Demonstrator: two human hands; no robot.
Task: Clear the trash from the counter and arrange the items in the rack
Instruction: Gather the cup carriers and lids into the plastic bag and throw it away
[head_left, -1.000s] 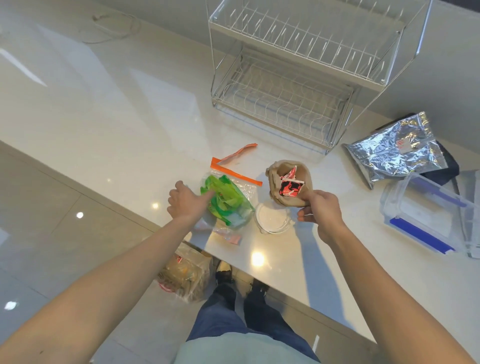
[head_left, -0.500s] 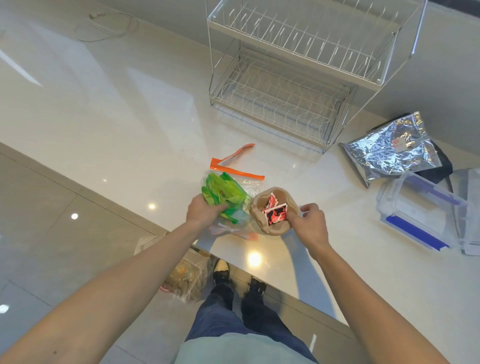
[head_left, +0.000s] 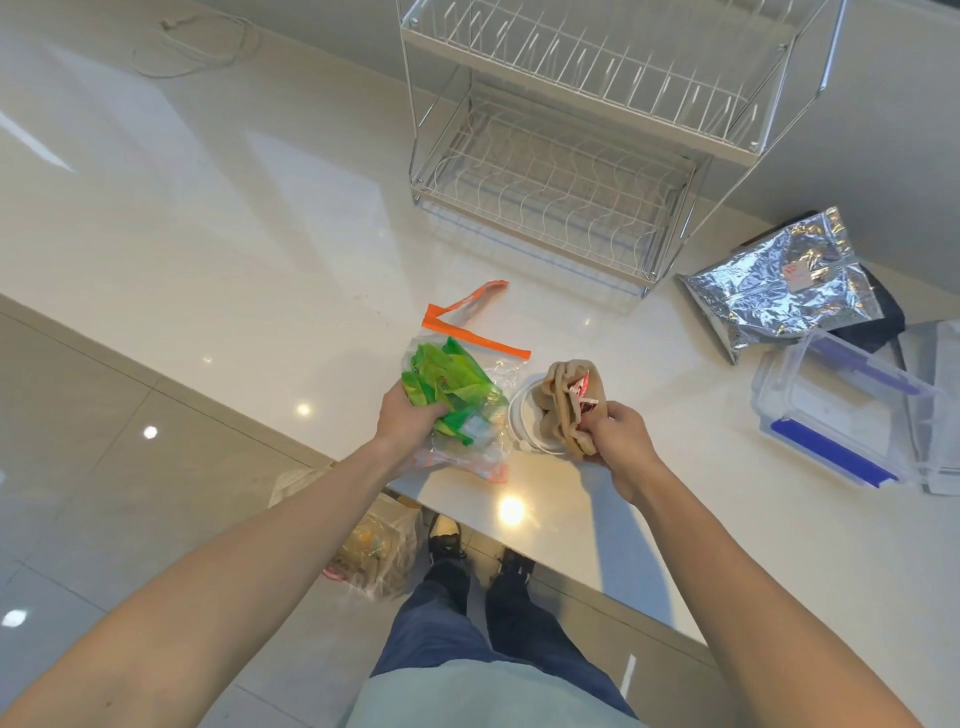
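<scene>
My left hand (head_left: 410, 418) grips green wrappers (head_left: 441, 384) lying on a clear zip bag with an orange strip (head_left: 478, 340) near the counter's front edge. In my right hand (head_left: 621, 439) is a crumpled brown paper bag (head_left: 558, 400) with a red and white wrapper (head_left: 582, 397) sticking out of it, tilted on its side. A round white lid (head_left: 522, 421) lies flat on the counter under and beside the paper bag. The wire dish rack (head_left: 571, 156) stands at the back of the counter with both tiers bare.
A silver foil pouch (head_left: 784, 280) lies right of the rack over something dark. A clear plastic box with blue clips (head_left: 841, 410) sits at the right. A trash bag (head_left: 376, 545) stands on the floor below the counter edge, beside my feet. A white cable (head_left: 202, 41) lies far left.
My left hand has closed around the green wrappers. My right hand has squeezed the paper bag and tipped it onto its side, uncovering the white lid.
</scene>
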